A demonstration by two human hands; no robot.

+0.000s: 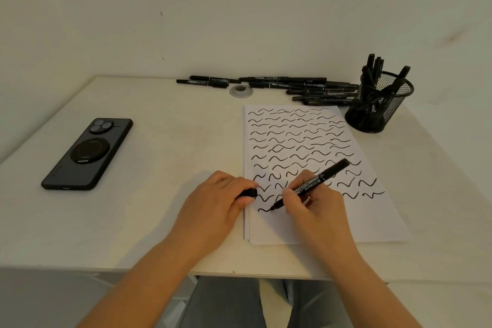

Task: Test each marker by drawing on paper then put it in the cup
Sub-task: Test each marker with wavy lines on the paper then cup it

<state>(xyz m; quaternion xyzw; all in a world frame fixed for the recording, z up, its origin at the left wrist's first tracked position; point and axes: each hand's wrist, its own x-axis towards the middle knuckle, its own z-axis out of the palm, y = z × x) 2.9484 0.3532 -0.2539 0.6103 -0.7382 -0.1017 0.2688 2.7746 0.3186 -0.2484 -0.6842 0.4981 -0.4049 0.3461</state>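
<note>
- A black marker [314, 185] is pinched near its tip by the curled fingers of the right hand [311, 205]; the tip is pressed on the paper [316, 224], where a wavy line is being drawn.
- The cap [249, 192] is held in the curled fingers of the left hand [218, 202], which rests at 9 o'clock from the tip, on the edge of the paper.
- The testing step is judged to be in hand. Next, the cap must be pushed back on, and the marker carried to the mesh cup [379, 104] at 1 o'clock, where several markers are already standing.
- More markers [306, 86] are laid at 12 o'clock, probably not yet tested.
- On the pale table [165, 194] a phone [87, 154] is lying at 9 o'clock; behind, a plain wall is seen.
</note>
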